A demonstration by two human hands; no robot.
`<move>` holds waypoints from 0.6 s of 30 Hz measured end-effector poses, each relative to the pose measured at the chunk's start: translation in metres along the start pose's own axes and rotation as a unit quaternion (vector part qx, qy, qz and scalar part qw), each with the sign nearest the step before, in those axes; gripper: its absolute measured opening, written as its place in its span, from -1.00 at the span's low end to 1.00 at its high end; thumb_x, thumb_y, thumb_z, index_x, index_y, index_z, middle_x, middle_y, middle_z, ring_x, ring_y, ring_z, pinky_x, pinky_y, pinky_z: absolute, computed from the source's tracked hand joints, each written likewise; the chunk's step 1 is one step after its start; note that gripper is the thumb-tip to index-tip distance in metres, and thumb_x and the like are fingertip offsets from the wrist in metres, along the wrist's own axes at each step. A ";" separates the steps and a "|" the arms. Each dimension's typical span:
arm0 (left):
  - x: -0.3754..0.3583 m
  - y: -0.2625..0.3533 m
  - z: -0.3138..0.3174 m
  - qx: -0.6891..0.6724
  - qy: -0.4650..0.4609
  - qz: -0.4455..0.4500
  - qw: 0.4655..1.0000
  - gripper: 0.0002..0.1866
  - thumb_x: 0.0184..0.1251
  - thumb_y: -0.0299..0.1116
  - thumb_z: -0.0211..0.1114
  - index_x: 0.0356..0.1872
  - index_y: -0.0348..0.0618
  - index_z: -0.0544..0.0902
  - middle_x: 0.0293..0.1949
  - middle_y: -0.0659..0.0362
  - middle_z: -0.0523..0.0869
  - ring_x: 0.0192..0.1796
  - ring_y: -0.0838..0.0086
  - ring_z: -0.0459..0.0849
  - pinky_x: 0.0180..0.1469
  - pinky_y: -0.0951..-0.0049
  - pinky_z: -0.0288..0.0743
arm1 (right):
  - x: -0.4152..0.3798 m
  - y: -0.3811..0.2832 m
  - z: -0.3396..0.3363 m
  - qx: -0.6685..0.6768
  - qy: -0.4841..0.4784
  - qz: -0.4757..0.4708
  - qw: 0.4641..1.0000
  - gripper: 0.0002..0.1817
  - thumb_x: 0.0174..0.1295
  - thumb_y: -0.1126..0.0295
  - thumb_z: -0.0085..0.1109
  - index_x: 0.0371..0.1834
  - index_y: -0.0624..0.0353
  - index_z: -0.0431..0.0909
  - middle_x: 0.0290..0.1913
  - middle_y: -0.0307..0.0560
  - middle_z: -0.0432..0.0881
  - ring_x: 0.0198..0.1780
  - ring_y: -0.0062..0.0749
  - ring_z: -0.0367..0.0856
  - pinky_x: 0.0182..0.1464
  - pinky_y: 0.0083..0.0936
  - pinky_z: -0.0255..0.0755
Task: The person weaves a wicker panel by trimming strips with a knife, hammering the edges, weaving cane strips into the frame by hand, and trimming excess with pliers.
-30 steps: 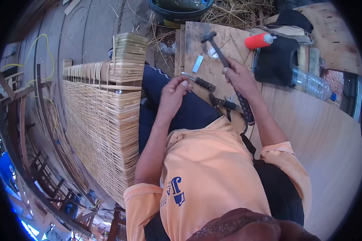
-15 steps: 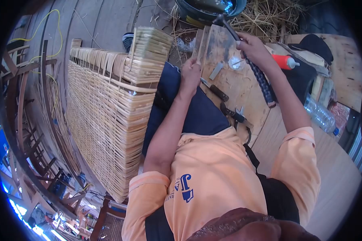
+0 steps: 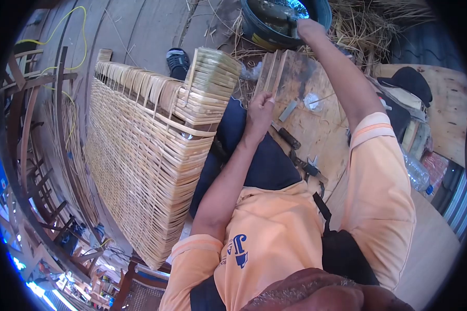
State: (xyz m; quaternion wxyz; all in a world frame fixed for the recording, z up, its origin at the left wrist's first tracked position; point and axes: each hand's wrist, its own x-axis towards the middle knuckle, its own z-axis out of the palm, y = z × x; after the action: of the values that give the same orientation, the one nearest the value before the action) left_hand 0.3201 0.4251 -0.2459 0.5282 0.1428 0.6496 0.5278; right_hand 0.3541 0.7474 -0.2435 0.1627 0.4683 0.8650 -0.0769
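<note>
My right hand (image 3: 310, 31) reaches to the near rim of a dark bucket (image 3: 251, 28) that holds some liquid and a dark shape. Its fingers are largely hidden, so what it holds, if anything, I cannot make out. My left hand (image 3: 260, 110) is closed with fingertips pinched, above my thigh and beside the wooden board (image 3: 319, 80); anything in it is too small to name. On the board, close to that hand, lie a dark-handled tool (image 3: 289, 139), a small grey flat block (image 3: 288, 111) and a round whitish item (image 3: 312, 102).
A woven cane panel (image 3: 140, 150) stands at my left, its thick corner (image 3: 213, 85) near my left hand. Another dark tool (image 3: 311, 168) lies on the board. Straw (image 3: 363, 36), a black cap (image 3: 412, 85) and a plastic bottle (image 3: 415, 171) are at the right. A shoe (image 3: 177, 61) shows behind the panel.
My right hand has moved from above the board, where it held a hammer with a braided dark handle, forward to the bucket. The hammer is no longer clearly visible. My left hand stays closed.
</note>
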 end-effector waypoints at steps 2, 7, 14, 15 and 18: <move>0.001 -0.001 -0.001 0.030 0.018 0.036 0.999 -0.65 0.35 -0.37 0.10 0.05 -0.40 0.52 0.04 -0.05 0.56 0.11 0.26 0.55 0.19 0.40 0.36 | 0.013 0.019 0.005 -0.020 -0.002 -0.053 0.998 -0.69 0.29 0.38 -0.09 -0.08 0.22 0.64 -0.05 0.17 0.67 -0.08 0.03 0.68 -0.08 -0.18 0.57; -0.001 0.034 0.007 0.346 0.107 0.286 0.887 -0.45 0.36 -0.25 0.13 0.30 -0.33 0.34 0.30 -0.25 0.28 0.37 -0.12 0.23 0.37 0.09 0.14 | -0.055 0.027 -0.041 0.454 -0.095 0.054 0.884 -0.72 0.38 0.28 -0.01 0.01 0.15 0.58 -0.43 -0.24 0.58 -0.56 -0.57 0.54 -0.60 -0.58 0.41; 0.029 0.072 0.016 0.398 0.141 0.317 0.849 -0.32 0.38 0.08 0.07 0.44 0.01 0.23 0.44 -0.18 0.07 0.47 -0.26 -0.06 0.34 -0.32 -0.06 | -0.188 -0.012 -0.053 0.674 -0.168 0.147 0.704 -0.65 0.45 0.31 -0.09 0.23 0.15 0.40 -0.40 -0.26 0.53 -0.57 -0.60 0.48 -0.62 -0.61 0.39; 0.034 0.070 0.017 0.401 0.154 0.344 0.835 -0.30 0.38 0.13 0.03 0.46 0.08 0.20 0.45 -0.15 0.07 0.48 -0.25 -0.07 0.34 -0.32 -0.06 | -0.197 -0.014 -0.053 0.689 -0.175 0.143 0.689 -0.64 0.45 0.31 -0.08 0.25 0.16 0.38 -0.40 -0.25 0.52 -0.56 -0.59 0.48 -0.62 -0.61 0.39; 0.039 0.065 0.020 0.404 0.165 0.371 0.820 -0.27 0.38 0.23 -0.03 0.49 0.18 0.15 0.46 -0.11 0.06 0.48 -0.24 -0.08 0.34 -0.32 -0.06 | -0.215 -0.020 -0.050 0.730 -0.202 0.133 0.639 -0.58 0.44 0.32 -0.06 0.31 0.20 0.32 -0.39 -0.22 0.53 -0.56 -0.58 0.48 -0.62 -0.63 0.39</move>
State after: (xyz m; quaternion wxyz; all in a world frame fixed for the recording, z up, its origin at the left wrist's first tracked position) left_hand 0.2967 0.4908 -0.2097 0.0720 0.4841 0.7802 0.3895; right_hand 0.4364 0.5820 -0.1208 -0.0533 0.5179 0.4015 -0.7535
